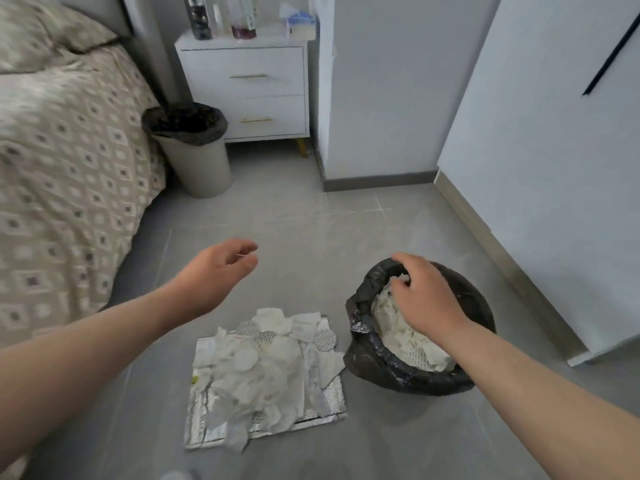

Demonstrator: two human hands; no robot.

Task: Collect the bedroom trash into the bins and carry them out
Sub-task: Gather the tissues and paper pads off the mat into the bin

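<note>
Along the left edge of the frame a bed with a diamond-patterned cover runs from the upper left corner down toward the middle, a pillow at its top. Just right of the bed, in the upper middle, a pale bin lined with a black bag stands on the grey tiled floor, close in front of a white nightstand that carries bottles and a tissue box. The left hand reaches in from the lower left and hovers above the floor at mid-frame, its fingers loosely curled and slightly apart, holding nothing. Below it, at lower centre, a pile of white tissues and paper scraps lies on a flat silvery foil sheet spread on the floor. Just beside the sheet, to the right, a second bin with a black bag sits on the floor, filled near its rim with crumpled white paper. The right hand comes in from the lower right and rests over that bin's opening, its fingers bent down and pinching a wad of the white paper at the far side of the bag. A white cabinet fills the right side of the frame.
</note>
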